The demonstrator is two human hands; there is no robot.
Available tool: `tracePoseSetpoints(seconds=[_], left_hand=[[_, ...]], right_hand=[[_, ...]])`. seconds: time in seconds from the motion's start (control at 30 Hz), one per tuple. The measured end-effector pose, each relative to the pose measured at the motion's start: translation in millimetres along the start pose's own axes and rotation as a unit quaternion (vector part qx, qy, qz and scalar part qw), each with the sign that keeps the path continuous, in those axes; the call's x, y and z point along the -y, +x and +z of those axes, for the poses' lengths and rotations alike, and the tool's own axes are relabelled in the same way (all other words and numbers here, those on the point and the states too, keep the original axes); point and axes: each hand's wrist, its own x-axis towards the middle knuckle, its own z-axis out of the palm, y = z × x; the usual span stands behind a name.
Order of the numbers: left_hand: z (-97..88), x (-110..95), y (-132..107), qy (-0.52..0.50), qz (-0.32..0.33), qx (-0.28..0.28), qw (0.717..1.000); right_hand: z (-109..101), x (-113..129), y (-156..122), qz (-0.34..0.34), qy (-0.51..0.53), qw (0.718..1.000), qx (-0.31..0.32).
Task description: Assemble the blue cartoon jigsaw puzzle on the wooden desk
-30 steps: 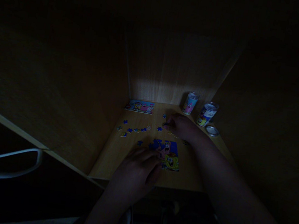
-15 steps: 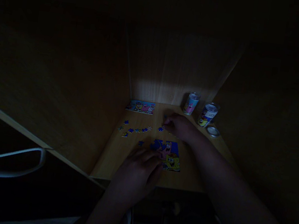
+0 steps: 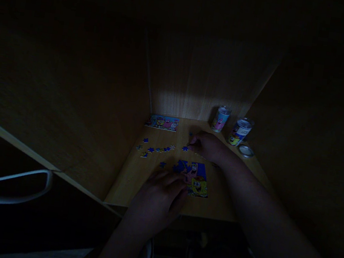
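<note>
A partly joined jigsaw puzzle [image 3: 198, 185] with yellow and pink cartoon figures on blue lies near the front of the wooden surface. My left hand [image 3: 163, 189] rests palm down over its left side, fingers stretched out and loosely bent, covering part of it. Beyond the puzzle, my right hand [image 3: 206, 146] is closed in a pinch on what looks like a small dark puzzle piece, mostly hidden by the fingertips. Just below those fingertips sits a loose blue piece [image 3: 185, 148]. Another blue piece [image 3: 162, 164] lies by my left fingers.
Several loose pieces [image 3: 151, 150] spread across the left side. A picture card [image 3: 162, 122] lies at the back left. Two printed cans [image 3: 221, 119] [image 3: 240, 132] stand at the back right, beside a round lid [image 3: 246, 151]. Wooden panels enclose the surface; a white cable [image 3: 5, 199] loops at left.
My right hand has shifted very slightly to the right, still pinched. My left hand stays on the puzzle, and the pieces lie as before.
</note>
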Motion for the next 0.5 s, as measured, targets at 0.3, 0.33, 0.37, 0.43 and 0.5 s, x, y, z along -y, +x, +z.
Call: tracePoseSetpoints(seconds=[0.3,0.33,0.37,0.43,0.5], left_hand=[[-0.6,-1,2,0.000,0.009,-0.012,1.000],[-0.5,0,2,-0.001,0.009,-0.011,1.000],[-0.4,0,2,-0.001,0.009,-0.009,1.000],[-0.4,0,2,0.000,0.006,-0.005,1.000],[-0.4,0,2,0.002,0.005,-0.004,1.000]], right_hand=[[-21,4,-11,-0.004,0.252,0.963,0.092],[-23,5,-13,-0.008,0.279,0.953,0.122],[-24,6,-15,-0.010,0.295,0.944,0.147],[-25,7,-19,-0.007,0.303,0.936,0.181],[-24,9,-20,-0.004,0.291,0.936,0.196]])
